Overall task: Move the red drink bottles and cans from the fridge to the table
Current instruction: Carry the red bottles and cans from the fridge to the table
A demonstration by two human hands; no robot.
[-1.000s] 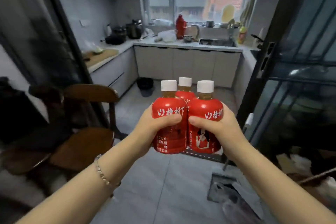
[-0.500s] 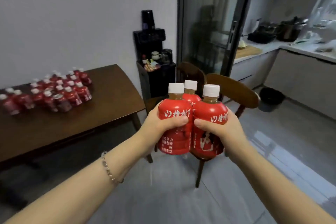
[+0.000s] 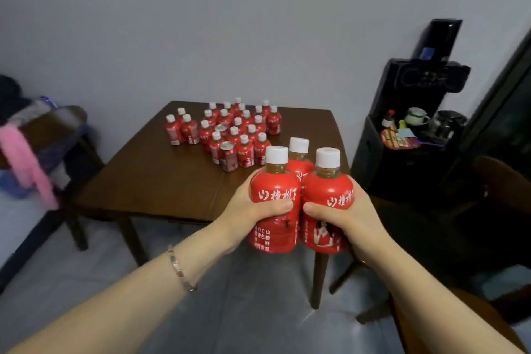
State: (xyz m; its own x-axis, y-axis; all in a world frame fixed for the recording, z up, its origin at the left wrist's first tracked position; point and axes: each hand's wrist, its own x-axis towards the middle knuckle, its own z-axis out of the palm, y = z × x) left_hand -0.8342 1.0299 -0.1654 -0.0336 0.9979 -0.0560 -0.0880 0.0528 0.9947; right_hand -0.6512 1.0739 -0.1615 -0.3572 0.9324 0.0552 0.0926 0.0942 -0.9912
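Observation:
I hold three red drink bottles [image 3: 298,195] with white caps pressed together in front of me, upright. My left hand [image 3: 247,210] wraps the left bottle and my right hand [image 3: 347,215] wraps the right one; the third bottle [image 3: 298,164] is squeezed behind them. They hover over the near right corner of a dark wooden table [image 3: 161,181]. On the table's far side stand several red bottles [image 3: 238,132] and a red can [image 3: 228,156] in a tight group.
A black water dispenser stand [image 3: 408,129] with cups is right of the table. A wooden chair [image 3: 494,190] is at the right, another chair [image 3: 51,135] draped with clothes at the left. Grey tiled floor lies below.
The view has swung left from the kitchen doorway to the table, which is now straight ahead and closer. Both hands keep the same grip on the three bottles.

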